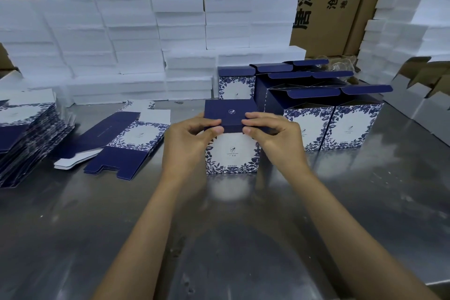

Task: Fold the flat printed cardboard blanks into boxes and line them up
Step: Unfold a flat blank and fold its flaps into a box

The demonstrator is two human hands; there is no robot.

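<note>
Holding the half-built box (231, 139) upright on the steel worktop (219, 226), just in front of the row of finished boxes (333, 126). Left hand (192, 139) and right hand (270, 134) each pinch a front corner of the navy lid. Looks like thin printed card: light, springy at the creases, easy to dent, maybe a bit slick. I'd grip at the folds and edges, not the panels. Flat blanks (126, 139) lie left of the box.
</note>
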